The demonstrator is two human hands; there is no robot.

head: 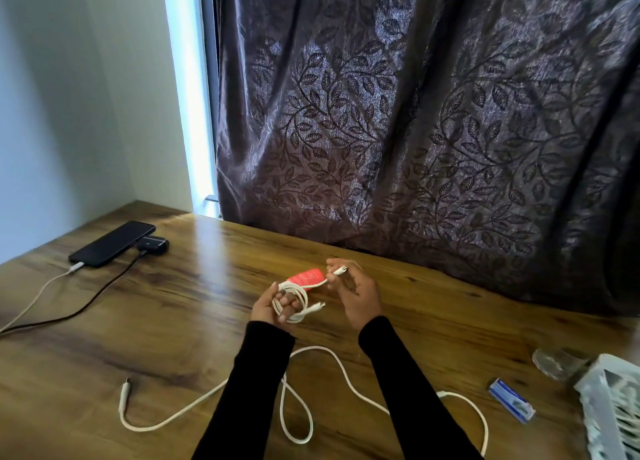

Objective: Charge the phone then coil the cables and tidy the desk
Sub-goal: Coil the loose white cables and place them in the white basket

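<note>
Loose on the near table (138,307), a second white cable (339,362) snakes from left to right under both black sleeves, uncoiled; its right end runs off the bottom edge. Above it, the left hand (273,304) holds a small white coil (294,304) looped round its curled fingers, one plug (317,306) poking out to the right. The right hand (353,290) pinches the coil's other plug (341,271) between thumb and fingertip, just right of and slightly beyond the coil, with a short tail of cord running back left to the loops. That tail's axis lies roughly left to right, so the last wrap or tuck, I judge, has to travel leftward toward the left hand; the right hand is the one nearer the free end. Behind the coil sits something red (306,276), partly hidden by cord and fingers; I cannot tell what it is. Far left, the phone (112,243) lies flat with a white lead (38,297) plugged into its near end, so charging looks done. A dark box (152,244) with a black lead (97,298) lies beside it. Far right, a basket (609,404), a glass (557,362) and a small blue packet (510,404) are blurred or cut off.
</note>
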